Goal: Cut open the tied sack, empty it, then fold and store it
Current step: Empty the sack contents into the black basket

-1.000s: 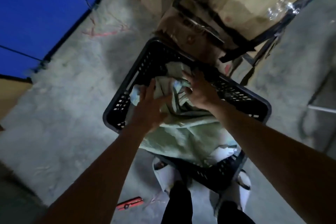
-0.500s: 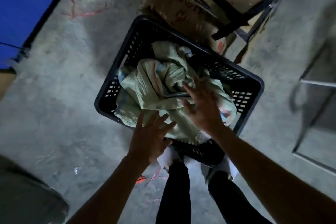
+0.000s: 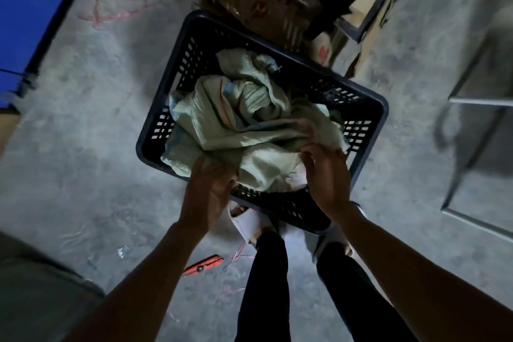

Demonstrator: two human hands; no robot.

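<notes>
Crumpled sack point(image 3: 249, 125) fills the crate point(image 3: 172, 91); left hand point(image 3: 206, 191) and right hand point(image 3: 327, 175) hover at its near edge, grip wide.

I see a pale green woven sack point(image 3: 249, 130) with faint pink and light blue stripes, crumpled in a black crate point(image 3: 369, 108) whose walls carry a grid of small slots. The floor point(image 3: 83, 147) is mottled grey concrete with thin red threads point(image 3: 105, 15) scattered on it. An orange-red utility knife point(image 3: 202, 264) lies there. My trousers point(image 3: 266, 286) are black, my slippers point(image 3: 247, 221) white. Brown cardboard boxes point(image 3: 263, 0) bear red lettering, and a bright blue panel point(image 3: 30, 3) has a dark edge.
</notes>
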